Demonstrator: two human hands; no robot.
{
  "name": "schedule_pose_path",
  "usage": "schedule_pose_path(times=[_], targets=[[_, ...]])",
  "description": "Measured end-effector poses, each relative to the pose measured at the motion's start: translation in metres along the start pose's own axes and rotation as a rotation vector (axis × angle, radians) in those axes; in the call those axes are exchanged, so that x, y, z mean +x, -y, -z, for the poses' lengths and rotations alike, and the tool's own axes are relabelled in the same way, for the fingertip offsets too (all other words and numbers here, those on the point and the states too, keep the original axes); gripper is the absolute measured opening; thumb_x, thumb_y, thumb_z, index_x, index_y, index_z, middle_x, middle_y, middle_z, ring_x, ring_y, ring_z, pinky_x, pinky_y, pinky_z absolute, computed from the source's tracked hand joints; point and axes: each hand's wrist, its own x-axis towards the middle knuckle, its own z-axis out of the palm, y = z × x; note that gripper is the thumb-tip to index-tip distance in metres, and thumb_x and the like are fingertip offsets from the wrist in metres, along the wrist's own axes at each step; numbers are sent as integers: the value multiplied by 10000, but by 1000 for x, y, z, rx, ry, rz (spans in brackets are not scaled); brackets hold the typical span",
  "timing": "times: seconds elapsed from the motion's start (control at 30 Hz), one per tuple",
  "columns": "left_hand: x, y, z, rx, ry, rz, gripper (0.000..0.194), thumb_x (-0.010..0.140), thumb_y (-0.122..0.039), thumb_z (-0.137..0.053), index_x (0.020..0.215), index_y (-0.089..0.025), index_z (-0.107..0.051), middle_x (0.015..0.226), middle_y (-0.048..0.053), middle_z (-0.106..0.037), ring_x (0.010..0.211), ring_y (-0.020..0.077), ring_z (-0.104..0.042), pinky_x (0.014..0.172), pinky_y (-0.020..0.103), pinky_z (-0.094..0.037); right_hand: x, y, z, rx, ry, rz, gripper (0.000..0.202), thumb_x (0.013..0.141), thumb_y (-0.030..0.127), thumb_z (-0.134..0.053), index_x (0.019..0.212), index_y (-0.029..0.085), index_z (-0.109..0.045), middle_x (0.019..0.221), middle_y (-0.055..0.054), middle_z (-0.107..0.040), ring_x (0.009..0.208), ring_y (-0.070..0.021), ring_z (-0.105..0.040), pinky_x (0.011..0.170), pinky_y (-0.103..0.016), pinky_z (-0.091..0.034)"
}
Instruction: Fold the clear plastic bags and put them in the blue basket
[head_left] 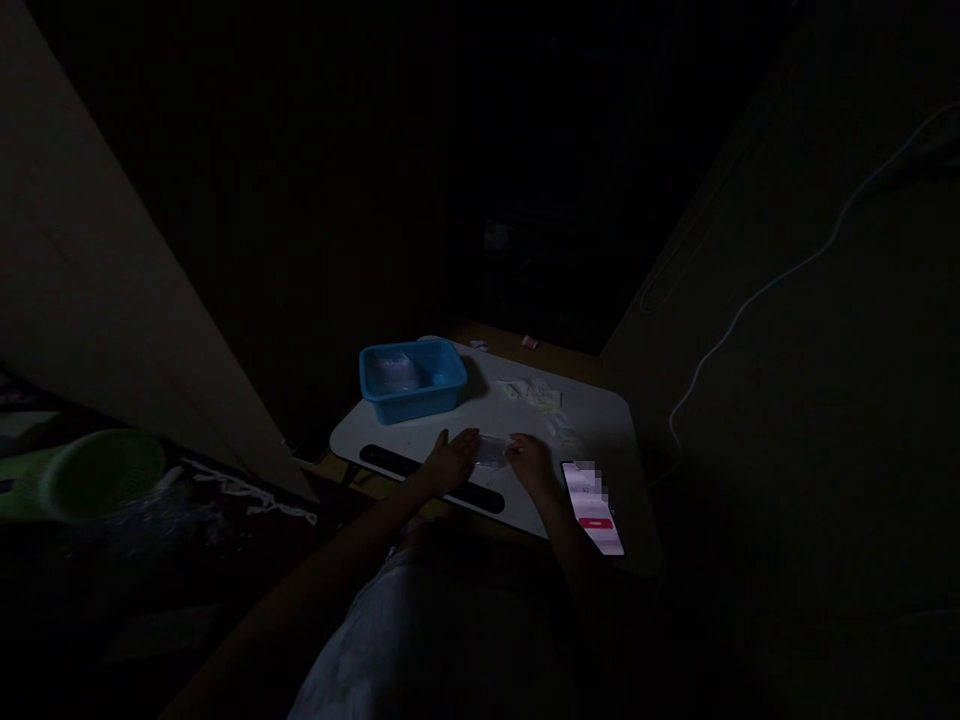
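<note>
Packet (492, 452), clear, lay at lower centre on the white table (420, 437), its long axis roughly left to right; neither end read as a front. The left hand (450, 465) met its left end, fingers straight and together, thumb spread wide. The right hand (529, 462) bent at its right end; dimness hid whether those fingers pinched. The packet was outside the blue tub (420, 404), left of centre, which held clear plastic (396, 371). How much was finished or left could not be judged. White pieces (531, 392) lay above right, a lit phone (592, 505) lower right.
</note>
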Motion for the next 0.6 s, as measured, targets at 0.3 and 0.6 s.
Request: schedule_pose_path(times=[0.3,0.6], targets=[[-3,-7,9,39,56,70,501,837,-244,-285,1321,-116,-264,1381,157,-234,1271,254,-207,969,560,-150,-26,32,-31,-438,5,437,444,853,259,-286,1258,108,-389,1314,-120,-391,1242,-204,-272,1029,-379,-158],[-4,-9,10,86,107,81,531,817,-241,-294,1336,-148,-229,1399,118,-208,1287,229,-166,979,550,-151,-32,38,-44,-659,142,338,571,880,404,-47,1346,102,-180,1405,-101,-189,1305,-176,-87,1019,-465,48]])
